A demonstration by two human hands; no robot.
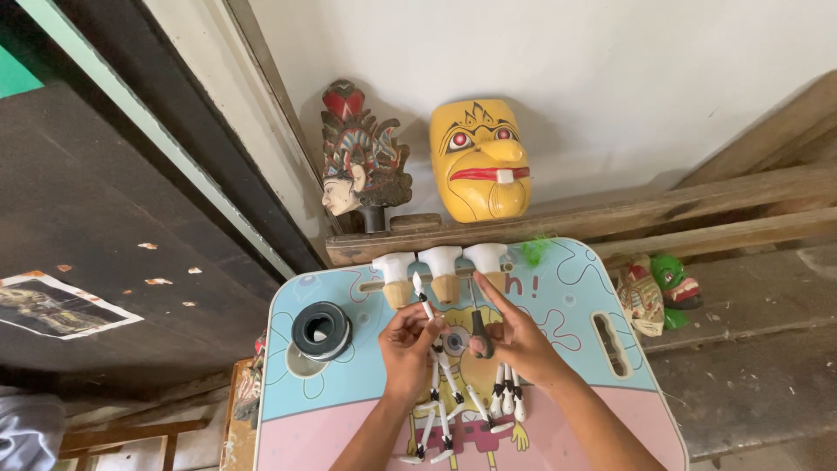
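My left hand [408,344] pinches a thin white-tipped brush or stick [422,296] that points up and away over the small cartoon-printed table [349,410]. Close beside it, my right hand [514,336] grips a short dark tool [480,336], with the index finger stretched toward the far edge. Between the two hands sits a small grey ring-shaped piece [453,342]. Below my hands lie several slim white-and-black carved pieces [462,406], fanned out on the tabletop. Three white-topped wooden pieces [440,272] stand in a row just past my fingers.
A black-and-white roll [322,331] rests on the table's left side. A yellow carved mask [480,159] and a painted puppet head [359,161] lean on a wooden ledge by the wall. More masks [656,292] lie on planks to the right.
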